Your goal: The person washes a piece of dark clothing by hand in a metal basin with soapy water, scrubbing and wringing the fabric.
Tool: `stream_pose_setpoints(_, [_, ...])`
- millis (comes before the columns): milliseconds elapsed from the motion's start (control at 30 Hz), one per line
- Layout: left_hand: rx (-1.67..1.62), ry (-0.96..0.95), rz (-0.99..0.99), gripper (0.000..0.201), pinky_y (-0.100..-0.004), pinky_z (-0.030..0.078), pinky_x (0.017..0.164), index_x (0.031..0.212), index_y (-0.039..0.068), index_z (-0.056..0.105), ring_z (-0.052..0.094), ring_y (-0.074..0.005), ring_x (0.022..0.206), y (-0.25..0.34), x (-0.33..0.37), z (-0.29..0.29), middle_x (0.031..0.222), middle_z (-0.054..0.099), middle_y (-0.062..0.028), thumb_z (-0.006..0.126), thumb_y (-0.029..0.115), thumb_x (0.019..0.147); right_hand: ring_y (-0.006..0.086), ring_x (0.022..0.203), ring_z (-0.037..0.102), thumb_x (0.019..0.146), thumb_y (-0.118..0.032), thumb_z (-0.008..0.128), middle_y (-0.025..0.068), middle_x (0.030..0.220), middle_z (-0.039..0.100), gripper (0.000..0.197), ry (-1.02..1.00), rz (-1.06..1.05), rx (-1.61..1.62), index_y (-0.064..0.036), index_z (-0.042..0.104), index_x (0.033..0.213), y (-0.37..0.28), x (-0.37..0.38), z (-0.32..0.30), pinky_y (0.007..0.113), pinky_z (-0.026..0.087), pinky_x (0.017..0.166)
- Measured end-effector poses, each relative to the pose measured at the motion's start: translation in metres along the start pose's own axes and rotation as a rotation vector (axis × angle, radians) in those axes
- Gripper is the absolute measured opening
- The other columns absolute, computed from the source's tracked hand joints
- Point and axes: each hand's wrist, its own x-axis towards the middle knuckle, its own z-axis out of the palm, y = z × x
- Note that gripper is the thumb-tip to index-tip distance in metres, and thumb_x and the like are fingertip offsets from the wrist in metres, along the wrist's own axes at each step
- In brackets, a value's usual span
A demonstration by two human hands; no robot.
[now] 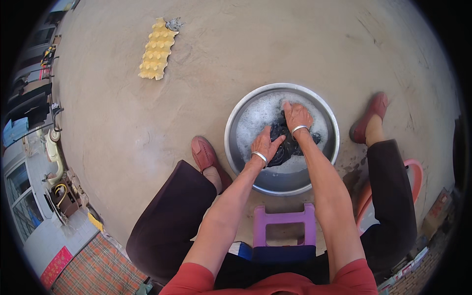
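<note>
A round metal basin (232, 138) stands on the ground between my feet, with foamy white suds on its water. In it lies a wet dark cloth (281, 151), bunched up under both hands. My left hand (266, 145) grips the cloth's left side, thumb and forefinger showing on either side of a fold. Farther back and to the right, my right hand (298, 117) is closed on the cloth's far part, its fingers curled down and partly hidden. Each wrist wears a silver bangle. What lies under the suds cannot be seen.
A purple plastic stool (309, 223) is between my legs, just nearer than the basin. A pink-rimmed tub (417, 179) sits behind my right leg. A yellow egg tray (157, 49) lies on the concrete far left. Household items and a plaid cloth (101, 268) line the left edge.
</note>
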Motion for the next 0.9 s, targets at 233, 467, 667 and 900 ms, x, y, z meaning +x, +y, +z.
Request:
stream_pose_setpoints(233, [0.146, 0.191, 0.321, 0.047, -0.0422, 0.041, 0.087, 0.108, 0.006, 0.056, 0.054, -0.0334, 0.097, 0.032, -0.051, -0.022, 0.106, 0.056, -0.0128, 0.079, 0.015, 0.068, 0.0245, 0.072, 0.059, 0.087, -0.038, 0.064, 0.0144, 0.078, 0.062, 0.038, 0.148, -0.050, 0.750, 0.0002, 0.062, 0.090, 0.033, -0.057, -0.043, 0.038, 0.048, 0.074])
stream_pose_setpoints(467, [0.341, 0.116, 0.564, 0.059, -0.0566, 0.025, 0.108, 0.115, 0.008, 0.054, 0.039, -0.0393, 0.121, 0.003, -0.079, -0.010, 0.126, 0.044, -0.0185, 0.074, 0.003, 0.060, 0.0317, 0.122, 0.045, 0.087, -0.026, 0.061, 0.0122, 0.129, 0.052, 0.050, 0.255, -0.415, 0.252, -0.0072, 0.049, 0.132, 0.045, -0.137, -0.012, 0.046, 0.029, 0.103])
stream_pose_setpoints(667, [0.383, 0.026, 0.247, 0.095, -0.0646, 0.011, 0.111, 0.137, 0.001, 0.031, 0.023, -0.0413, 0.137, -0.009, -0.071, 0.004, 0.148, 0.024, -0.0232, 0.083, 0.024, 0.061, 0.0316, 0.129, 0.038, 0.082, -0.034, 0.065, 0.0117, 0.141, 0.041, 0.062, 0.177, -0.536, -0.129, -0.0149, 0.046, 0.138, 0.045, -0.131, 0.015, 0.058, 0.024, 0.104])
stream_pose_setpoints(900, [0.491, 0.152, 0.228, 0.071, -0.0514, 0.033, 0.095, 0.123, 0.003, 0.043, 0.048, -0.0350, 0.109, -0.021, -0.019, 0.029, 0.123, 0.046, -0.0195, 0.079, 0.031, 0.069, 0.0298, 0.107, 0.056, 0.080, -0.038, 0.064, 0.0115, 0.111, 0.059, 0.040, 0.024, -0.495, -0.267, -0.0131, 0.062, 0.111, 0.025, -0.063, 0.018, 0.053, 0.039, 0.087])
